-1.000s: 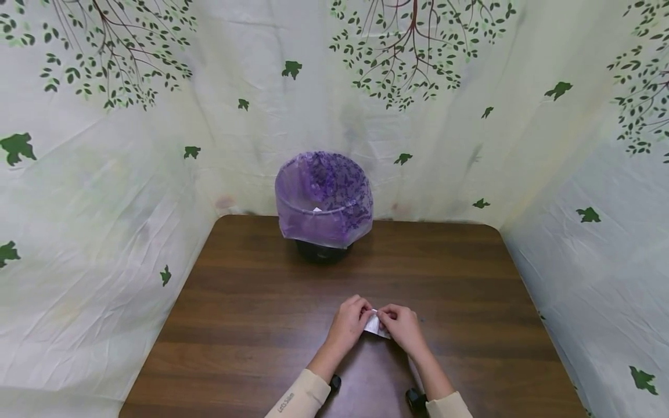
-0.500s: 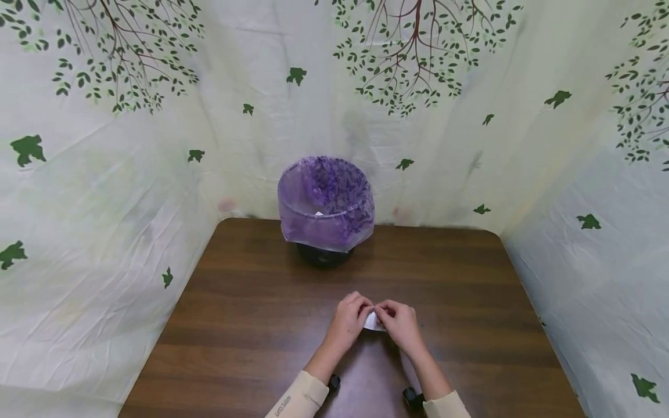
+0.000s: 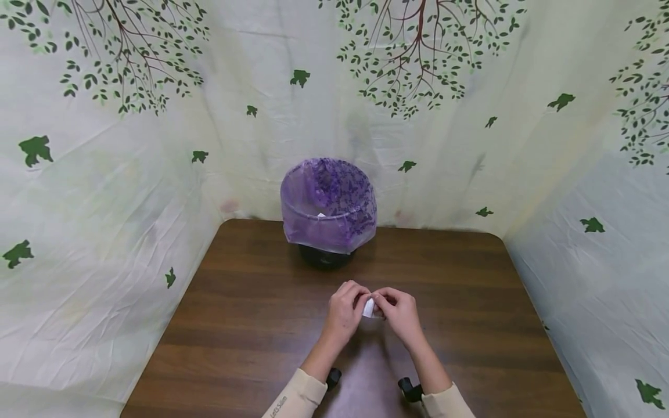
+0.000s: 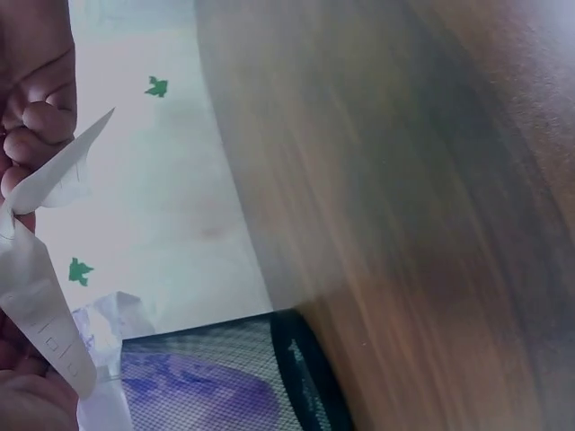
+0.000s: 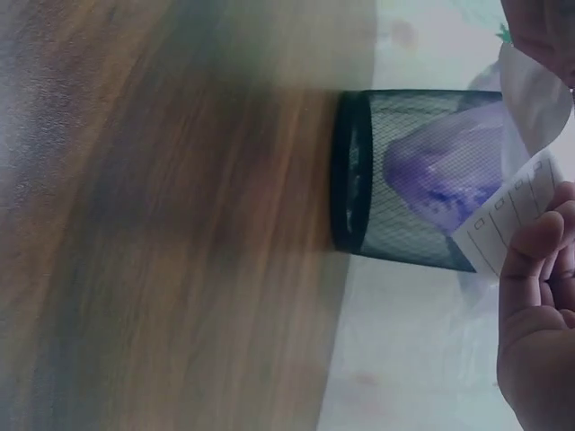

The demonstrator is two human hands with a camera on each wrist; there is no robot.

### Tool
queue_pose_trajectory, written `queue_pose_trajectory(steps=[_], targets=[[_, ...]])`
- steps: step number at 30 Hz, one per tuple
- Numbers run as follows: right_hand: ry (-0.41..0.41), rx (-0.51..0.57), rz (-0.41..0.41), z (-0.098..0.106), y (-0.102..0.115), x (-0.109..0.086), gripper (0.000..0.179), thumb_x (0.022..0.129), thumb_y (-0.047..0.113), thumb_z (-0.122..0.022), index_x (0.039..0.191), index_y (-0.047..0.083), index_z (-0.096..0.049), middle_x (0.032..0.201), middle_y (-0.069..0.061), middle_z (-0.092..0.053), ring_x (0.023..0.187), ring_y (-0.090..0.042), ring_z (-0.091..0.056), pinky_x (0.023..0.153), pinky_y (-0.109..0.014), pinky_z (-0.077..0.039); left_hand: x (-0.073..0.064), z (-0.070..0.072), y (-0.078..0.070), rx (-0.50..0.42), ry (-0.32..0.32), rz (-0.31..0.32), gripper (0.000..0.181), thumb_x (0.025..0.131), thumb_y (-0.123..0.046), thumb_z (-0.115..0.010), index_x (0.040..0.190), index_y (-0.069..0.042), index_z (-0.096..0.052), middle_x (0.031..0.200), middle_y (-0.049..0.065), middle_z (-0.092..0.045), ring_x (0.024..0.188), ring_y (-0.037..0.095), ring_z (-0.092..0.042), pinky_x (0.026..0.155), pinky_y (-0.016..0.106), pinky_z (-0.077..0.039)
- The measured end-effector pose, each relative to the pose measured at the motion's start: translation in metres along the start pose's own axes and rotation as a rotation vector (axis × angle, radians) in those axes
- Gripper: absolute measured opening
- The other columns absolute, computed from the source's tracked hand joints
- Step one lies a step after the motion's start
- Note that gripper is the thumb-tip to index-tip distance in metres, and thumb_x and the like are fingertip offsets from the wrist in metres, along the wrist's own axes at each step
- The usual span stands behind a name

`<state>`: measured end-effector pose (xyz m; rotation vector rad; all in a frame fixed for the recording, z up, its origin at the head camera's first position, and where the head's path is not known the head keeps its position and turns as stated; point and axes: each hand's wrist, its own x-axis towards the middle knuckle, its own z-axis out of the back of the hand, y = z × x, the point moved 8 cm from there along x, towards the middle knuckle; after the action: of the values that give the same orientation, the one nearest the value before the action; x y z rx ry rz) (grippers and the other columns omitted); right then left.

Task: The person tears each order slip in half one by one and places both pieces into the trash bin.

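Observation:
My left hand and right hand meet fingertip to fingertip above the table, both pinching a small white paper slip. Seen from the right wrist, the slip has printed lines and small boxes on one part, while a plain part curls up beside it. The left wrist view shows the paper as two flaps narrowing to a creased point at the fingers. Whether it is torn or only twisted there, I cannot tell. Fingers cover much of the slip.
Beyond the hands, a black mesh wastebasket stands at the back of the brown wooden table. A purple patterned bag lines it, with a white scrap inside. Leaf-printed cloth hangs behind and on both sides.
Both hands have moved slightly forward, toward the wastebasket, still pinching the slip. Less of the paper shows below the fingers than before. The camera view has shifted a little.

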<state>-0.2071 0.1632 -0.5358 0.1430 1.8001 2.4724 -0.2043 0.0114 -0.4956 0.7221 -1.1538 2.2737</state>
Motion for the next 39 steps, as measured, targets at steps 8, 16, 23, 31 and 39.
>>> queue_pose_trajectory(steps=[8, 16, 23, 31, 39], targets=[[-0.004, 0.023, -0.001, -0.001, 0.007, 0.001, 0.013, 0.099, 0.013, -0.074, 0.094, 0.002, -0.079, 0.074, -0.01, -0.07, 0.061, -0.011, -0.059, 0.055, -0.022, -0.049, 0.003, 0.006, -0.002, 0.007, -0.003, 0.034, 0.008, 0.091, -0.005, -0.082, 0.091, -0.01, -0.076, 0.086, 0.0, -0.07, 0.081, 0.015, -0.065, 0.07, 0.026, -0.057], [-0.026, 0.023, 0.026, -0.001, 0.015, -0.001, 0.015, 0.1, 0.017, -0.074, 0.093, 0.004, -0.079, 0.075, -0.01, -0.072, 0.062, -0.011, -0.061, 0.056, -0.022, -0.052, 0.005, 0.013, -0.006, 0.016, -0.057, 0.003, 0.007, 0.091, -0.004, -0.082, 0.091, -0.008, -0.076, 0.087, 0.001, -0.069, 0.083, 0.016, -0.066, 0.072, 0.028, -0.058], [-0.037, 0.035, 0.026, -0.003, 0.015, -0.001, 0.015, 0.1, 0.017, -0.074, 0.092, 0.005, -0.079, 0.074, -0.007, -0.072, 0.062, -0.012, -0.062, 0.056, -0.023, -0.054, 0.004, 0.016, -0.006, 0.022, -0.065, 0.001, 0.005, 0.094, -0.007, -0.08, 0.091, -0.008, -0.076, 0.086, 0.002, -0.069, 0.082, 0.016, -0.066, 0.071, 0.027, -0.057], [-0.055, 0.04, 0.037, -0.004, 0.015, 0.001, 0.016, 0.1, 0.016, -0.074, 0.09, 0.003, -0.078, 0.071, -0.007, -0.071, 0.06, -0.009, -0.061, 0.054, -0.023, -0.052, 0.005, 0.017, -0.004, 0.042, -0.052, 0.016, 0.005, 0.093, -0.008, -0.081, 0.092, -0.009, -0.076, 0.087, 0.0, -0.069, 0.081, 0.015, -0.065, 0.07, 0.026, -0.056], [-0.066, 0.058, 0.04, -0.004, 0.017, 0.001, 0.016, 0.1, 0.015, -0.075, 0.09, 0.004, -0.079, 0.072, -0.009, -0.071, 0.058, -0.009, -0.06, 0.054, -0.022, -0.051, 0.005, 0.019, -0.004, 0.036, -0.054, 0.025, 0.005, 0.093, -0.006, -0.08, 0.093, -0.009, -0.076, 0.087, -0.001, -0.069, 0.083, 0.014, -0.065, 0.071, 0.025, -0.056]])
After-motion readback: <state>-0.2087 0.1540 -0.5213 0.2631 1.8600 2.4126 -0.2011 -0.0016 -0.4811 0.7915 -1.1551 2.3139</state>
